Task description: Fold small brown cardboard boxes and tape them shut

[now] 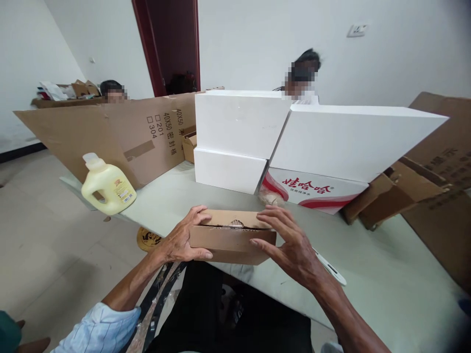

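Observation:
A small brown cardboard box [233,243] rests at the near edge of the table, its lid down and a narrow dark gap along the front seam. A small cut-out with something shiny shows at the middle of the lid edge. My left hand [186,238] grips the box's left end, thumb on the front face and fingers over the top. At the right end, my right hand [289,240] has its fingers on the top corner and its thumb against the front. Partly under my right forearm lies a slim white plastic tool [333,269], its kind unclear.
White boxes [241,122] stand stacked behind, above a red-and-white printed carton [316,191]. A large cardboard sheet [136,142] and a pale yellow jug [108,186] are left. Open cardboard boxes [401,191] stand right on the green-covered table [397,279]. Two people sit beyond.

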Demonstrator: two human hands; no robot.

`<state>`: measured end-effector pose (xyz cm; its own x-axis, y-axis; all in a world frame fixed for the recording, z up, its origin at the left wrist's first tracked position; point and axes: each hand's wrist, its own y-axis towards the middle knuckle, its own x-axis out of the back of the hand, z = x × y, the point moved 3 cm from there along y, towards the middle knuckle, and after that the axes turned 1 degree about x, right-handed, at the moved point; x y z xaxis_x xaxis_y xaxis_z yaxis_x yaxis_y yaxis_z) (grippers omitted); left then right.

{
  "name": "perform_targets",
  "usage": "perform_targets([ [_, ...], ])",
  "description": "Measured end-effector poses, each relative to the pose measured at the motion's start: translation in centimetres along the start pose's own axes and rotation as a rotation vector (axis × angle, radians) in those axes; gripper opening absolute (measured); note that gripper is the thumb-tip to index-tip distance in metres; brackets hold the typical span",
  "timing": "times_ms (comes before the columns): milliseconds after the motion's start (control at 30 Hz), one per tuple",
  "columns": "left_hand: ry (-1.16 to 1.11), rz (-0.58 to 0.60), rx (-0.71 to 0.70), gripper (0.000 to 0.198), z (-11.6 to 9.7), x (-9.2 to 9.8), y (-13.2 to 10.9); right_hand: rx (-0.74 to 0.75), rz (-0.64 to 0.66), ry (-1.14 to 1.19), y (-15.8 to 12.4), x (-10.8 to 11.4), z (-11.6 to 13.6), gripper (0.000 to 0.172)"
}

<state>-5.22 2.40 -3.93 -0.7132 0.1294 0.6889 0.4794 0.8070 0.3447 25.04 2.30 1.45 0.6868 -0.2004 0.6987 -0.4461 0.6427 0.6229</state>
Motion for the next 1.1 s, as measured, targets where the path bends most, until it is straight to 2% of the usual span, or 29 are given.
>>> perform_targets([
  [100,0.003,0.002,0.003,0.09,-0.2,0.0,0.1,0.035,0.176,-0.035,1.0,-0.5,1.5,0.033],
  [200,-0.005,0.005,0.012,0.091,-0.2,-0.1,0.2,0.033,0.22,-0.048,1.7,-1.1,2.6,0.025],
  [333,-0.022,0.005,0.033,0.093,-0.1,-0.3,0.3,0.037,0.132,-0.001,1.9,-1.7,3.1,0.019],
  [567,-0.024,0.004,0.083,0.096,-0.3,-0.3,0.5,0.161,-0.075,0.107,1.9,-2.4,3.4,0.005],
  [700,-0.007,-0.004,0.071,0.098,-0.2,-0.4,0.5,0.21,-0.115,0.118,1.8,-2.5,3.8,0.01],
  [933,-0.015,-0.005,0.097,0.098,-0.3,-0.4,0.5,0.255,-0.104,0.011,1.5,-2.9,3.6,0.014],
  [1100,-0.017,-0.014,0.075,0.097,-0.4,-0.3,0.5,0.31,-0.029,-0.048,1.6,-3.0,3.4,0.045],
])
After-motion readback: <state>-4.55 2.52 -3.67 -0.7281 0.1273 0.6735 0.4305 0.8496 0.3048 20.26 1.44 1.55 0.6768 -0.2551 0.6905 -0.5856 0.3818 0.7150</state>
